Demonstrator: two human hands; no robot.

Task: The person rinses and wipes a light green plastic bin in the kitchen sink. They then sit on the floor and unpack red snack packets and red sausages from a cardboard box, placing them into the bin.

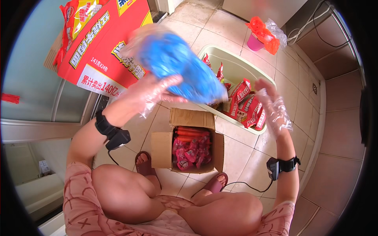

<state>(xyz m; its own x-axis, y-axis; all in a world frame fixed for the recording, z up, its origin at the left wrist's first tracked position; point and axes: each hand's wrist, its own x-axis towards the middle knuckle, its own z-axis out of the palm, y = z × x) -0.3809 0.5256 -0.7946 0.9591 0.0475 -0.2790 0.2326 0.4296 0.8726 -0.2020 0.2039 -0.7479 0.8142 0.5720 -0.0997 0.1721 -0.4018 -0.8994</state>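
A blurred blue package in clear plastic wrap (180,65) is held up by my left hand (156,88), which wears a thin clear plastic glove. My right hand (270,103), gloved the same way, hovers over the right end of a pale green plastic tub (233,56) with nothing in its grasp. Red printed snack or food packets (248,109) lie in the tub, some partly hidden by the blue package. Between my feet stands an open cardboard box (192,118), its flaps folded out. Inside it are red wrapped sticks, possibly sausages (192,132), and small pink packets (189,153).
At the upper left, a large red printed carton (97,56) has a red and yellow packet (79,17) on it. A pink bin with an orange-red liner (255,42) stands beyond the tub on the tiled floor (215,32). Cables (307,20) hang at the upper right.
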